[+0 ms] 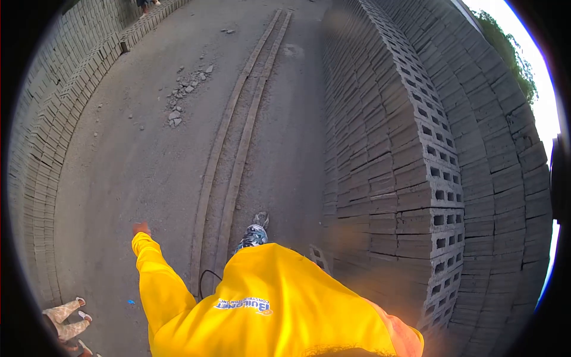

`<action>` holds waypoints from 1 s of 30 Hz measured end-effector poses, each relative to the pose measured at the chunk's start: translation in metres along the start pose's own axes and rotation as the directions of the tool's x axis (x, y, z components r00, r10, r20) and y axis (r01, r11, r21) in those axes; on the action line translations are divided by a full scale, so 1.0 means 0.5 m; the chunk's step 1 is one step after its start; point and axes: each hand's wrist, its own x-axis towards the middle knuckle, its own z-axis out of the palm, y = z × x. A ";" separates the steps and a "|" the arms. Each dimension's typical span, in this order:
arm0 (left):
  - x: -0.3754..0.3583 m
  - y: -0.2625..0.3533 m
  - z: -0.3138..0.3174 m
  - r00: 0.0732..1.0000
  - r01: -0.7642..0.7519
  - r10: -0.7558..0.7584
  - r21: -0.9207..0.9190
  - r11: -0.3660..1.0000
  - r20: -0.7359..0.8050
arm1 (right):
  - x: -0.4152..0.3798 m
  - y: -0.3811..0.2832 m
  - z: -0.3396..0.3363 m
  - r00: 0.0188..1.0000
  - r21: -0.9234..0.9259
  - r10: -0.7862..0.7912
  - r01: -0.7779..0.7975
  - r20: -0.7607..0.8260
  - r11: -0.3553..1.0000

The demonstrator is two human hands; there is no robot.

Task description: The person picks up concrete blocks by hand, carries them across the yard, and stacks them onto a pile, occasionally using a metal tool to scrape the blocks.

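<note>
My left hand (141, 228) hangs out at the end of the yellow sleeve, above the grey ground. It is small in the view, with its fingers too unclear to make out, and no object shows in it. My right hand is out of sight; only the right shoulder of the yellow shirt (262, 285) shows on that side. One shoe (260, 219) of mine is on the ground to the right of two long narrow strips (241, 149).
Tall stacks of grey hollow blocks (437, 160) rise close on the right. More stacked blocks (50, 140) line the left side. Broken pieces (175, 115) lie on the ground ahead. Another person's legs (65, 319) show at the lower left, and a further person (144, 5) far ahead.
</note>
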 end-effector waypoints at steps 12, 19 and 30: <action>0.142 1.428 0.407 0.755 -0.551 0.586 -0.198 0.811 0.296 | 0.477 -0.351 -0.758 0.999 0.049 0.039 -0.038 -0.019 0.998; 0.376 1.826 0.505 0.880 -0.449 0.448 -0.027 0.893 0.158 | 0.781 -0.541 -1.240 0.999 0.046 0.040 -0.041 0.018 0.998; 0.694 2.241 0.717 0.992 0.055 -0.057 0.024 0.998 0.112 | 1.214 -0.913 -1.893 0.998 0.031 0.048 -0.049 0.033 0.998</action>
